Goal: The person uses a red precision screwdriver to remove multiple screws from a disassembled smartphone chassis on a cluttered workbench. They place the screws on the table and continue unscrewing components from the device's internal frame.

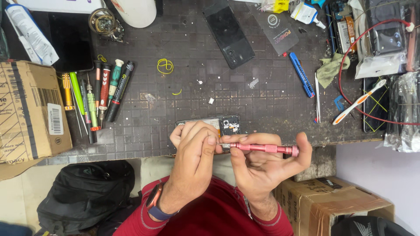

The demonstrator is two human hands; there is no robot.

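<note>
Right hand (262, 164) grips pink screwdriver (264, 148); left hand (197, 148) pinches its tip, closed, over opened phone (218, 124) at tabletop (197, 87) near edge. Screwdriver looks light, stiff, slippery; best held by knurled shaft.

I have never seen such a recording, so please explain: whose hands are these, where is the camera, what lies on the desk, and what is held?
The one picture comes from a camera on a person's head, looking down. Both hands are that person's own. The right hand holds a pink screwdriver; the left hand touches its tip with its fingers. Under them, on the dark work mat, lies an opened phone. To the left lies a row of screwdrivers; farther back, a black phone cover.
</note>
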